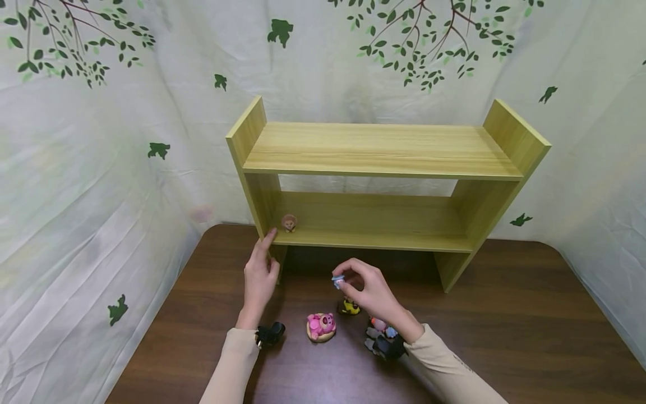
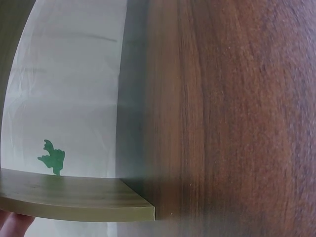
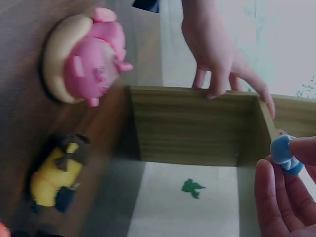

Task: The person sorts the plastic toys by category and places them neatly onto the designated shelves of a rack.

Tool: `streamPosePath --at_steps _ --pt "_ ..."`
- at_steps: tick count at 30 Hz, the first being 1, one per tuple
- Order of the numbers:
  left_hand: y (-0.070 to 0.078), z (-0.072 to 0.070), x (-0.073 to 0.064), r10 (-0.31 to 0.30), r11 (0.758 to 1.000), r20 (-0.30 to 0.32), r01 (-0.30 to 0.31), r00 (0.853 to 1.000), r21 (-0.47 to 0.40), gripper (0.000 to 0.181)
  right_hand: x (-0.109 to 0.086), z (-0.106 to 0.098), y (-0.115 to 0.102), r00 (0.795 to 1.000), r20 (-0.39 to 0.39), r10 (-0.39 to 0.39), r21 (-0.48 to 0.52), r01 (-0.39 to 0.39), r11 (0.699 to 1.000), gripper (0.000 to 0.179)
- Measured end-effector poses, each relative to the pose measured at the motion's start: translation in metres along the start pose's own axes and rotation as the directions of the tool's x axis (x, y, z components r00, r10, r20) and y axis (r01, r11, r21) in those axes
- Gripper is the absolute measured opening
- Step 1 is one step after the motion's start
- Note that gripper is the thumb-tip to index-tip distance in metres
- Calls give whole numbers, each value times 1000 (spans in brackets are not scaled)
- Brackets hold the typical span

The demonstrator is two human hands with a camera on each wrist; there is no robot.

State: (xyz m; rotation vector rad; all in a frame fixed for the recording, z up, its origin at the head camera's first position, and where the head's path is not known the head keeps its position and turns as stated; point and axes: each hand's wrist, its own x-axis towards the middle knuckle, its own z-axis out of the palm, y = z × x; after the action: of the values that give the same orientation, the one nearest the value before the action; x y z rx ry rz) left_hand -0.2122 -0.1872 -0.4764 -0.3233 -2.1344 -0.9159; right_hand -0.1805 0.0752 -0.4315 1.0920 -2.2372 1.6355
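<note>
My right hand (image 1: 370,289) pinches a small blue-and-white figurine (image 1: 338,280) between thumb and fingers, in front of the lower board. In the right wrist view the figurine (image 3: 284,153) shows a rounded blue top. My left hand (image 1: 259,278) grips the front edge of the left side panel of a wooden shelf (image 1: 348,247), its index finger reaching onto the lower board's corner. Close to that finger, a small brown-maned figurine (image 1: 289,223) stands on the lower board. The left wrist view shows only fingertips (image 2: 17,226) beside the panel.
On the brown table (image 1: 530,325) lie a pink bear figurine on a cream ring (image 1: 321,327) and a yellow-and-black figurine (image 1: 349,306). More small figurines (image 1: 377,324) are partly hidden by my right wrist. A leaf-printed curtain (image 1: 192,112) hangs behind the shelf.
</note>
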Motion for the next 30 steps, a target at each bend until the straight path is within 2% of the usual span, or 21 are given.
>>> streamPosePath --at_steps 7,10,14,18,30 --pt "-1 1 0 -6 1000 -5 6 1000 1 79 16 -1 0 999 -20 -37 28 37 999 15" --pt "-1 1 0 -6 1000 -6 6 1000 0 79 23 -4 -19 999 -19 -27 22 28 999 15" --pt "-1 2 -1 -10 1000 -4 10 1000 0 79 29 -4 -27 999 -30 -20 6 20 1000 16" --pt "-1 2 -1 -14 1000 -2 14 1000 0 79 34 -2 -12 998 -49 -26 -8 26 1000 18" --pt "0 2 0 -9 1000 -9 9 1000 1 79 56 -6 -10 993 -105 -53 -37 49 998 16"
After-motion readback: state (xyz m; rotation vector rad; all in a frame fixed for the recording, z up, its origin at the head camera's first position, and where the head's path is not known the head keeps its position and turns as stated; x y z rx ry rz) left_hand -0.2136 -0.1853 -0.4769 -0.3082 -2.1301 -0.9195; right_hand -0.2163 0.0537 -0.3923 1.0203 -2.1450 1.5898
